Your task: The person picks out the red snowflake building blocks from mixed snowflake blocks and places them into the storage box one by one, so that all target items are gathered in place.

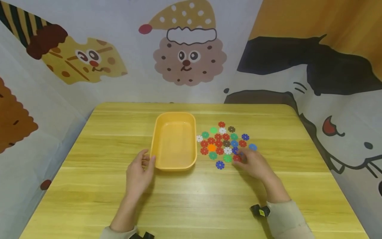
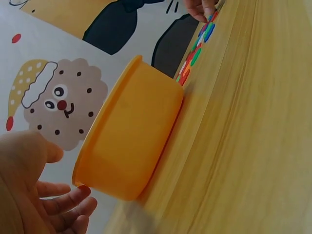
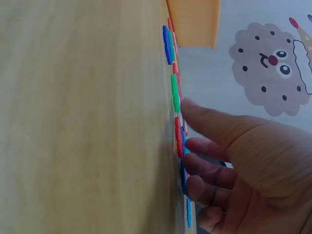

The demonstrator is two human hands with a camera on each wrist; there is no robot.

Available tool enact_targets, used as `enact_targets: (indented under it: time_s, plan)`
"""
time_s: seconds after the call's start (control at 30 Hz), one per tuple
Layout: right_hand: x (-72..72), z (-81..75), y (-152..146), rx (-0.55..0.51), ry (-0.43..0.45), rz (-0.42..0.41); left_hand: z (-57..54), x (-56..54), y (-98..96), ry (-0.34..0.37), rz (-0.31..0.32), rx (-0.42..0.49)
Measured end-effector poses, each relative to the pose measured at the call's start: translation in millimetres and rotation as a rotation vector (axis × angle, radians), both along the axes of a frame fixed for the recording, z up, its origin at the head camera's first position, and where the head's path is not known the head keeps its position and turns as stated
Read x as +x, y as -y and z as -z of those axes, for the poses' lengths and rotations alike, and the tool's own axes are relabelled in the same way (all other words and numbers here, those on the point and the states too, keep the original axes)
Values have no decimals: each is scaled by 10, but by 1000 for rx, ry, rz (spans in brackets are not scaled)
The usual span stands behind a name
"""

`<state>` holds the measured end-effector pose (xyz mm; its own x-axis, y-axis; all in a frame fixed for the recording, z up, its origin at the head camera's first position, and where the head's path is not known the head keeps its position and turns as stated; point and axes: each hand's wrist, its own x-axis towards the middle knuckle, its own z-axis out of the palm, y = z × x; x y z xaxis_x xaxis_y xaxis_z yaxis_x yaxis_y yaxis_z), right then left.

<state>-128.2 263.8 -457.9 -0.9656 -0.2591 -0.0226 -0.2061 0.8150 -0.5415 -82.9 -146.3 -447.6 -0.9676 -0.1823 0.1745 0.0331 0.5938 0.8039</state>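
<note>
An orange-yellow plastic tray [image 1: 176,167] stands on the table, left of a patch of flower-shaped plastic discs [image 1: 219,143]. My left hand [image 1: 139,176] is at the tray's near left corner. In the left wrist view its fingers [image 2: 73,200] are relaxed, thumb apart, with a fingertip at the rim; firm contact is unclear. Over the right edge of the patch reaches my right hand [image 1: 255,164]. Its thumb [image 3: 209,119] and bent fingers stay apart, close to a red disc [image 3: 178,136] and a green disc [image 3: 175,92]. I see no disc pinched between them.
The discs lie flat in red, blue, green, white, brown and orange, close beside the tray's right wall. A wood-grain table [image 1: 191,205] carries everything. Behind its far edge hangs a cloth [image 1: 134,89] with cartoon prints. Small black devices [image 1: 260,210] sit at both wrists.
</note>
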Motion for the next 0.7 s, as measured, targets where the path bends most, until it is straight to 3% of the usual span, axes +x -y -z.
enact_targets:
  time_s: [0.43, 0.7]
  plan:
    - [-24, -5, -24, 26, 61, 25, 34, -28, -21, -3, -2, -15]
    - [-48, -5, -24, 46, 55, 31, 64, -43, -11, -13, 8, -19]
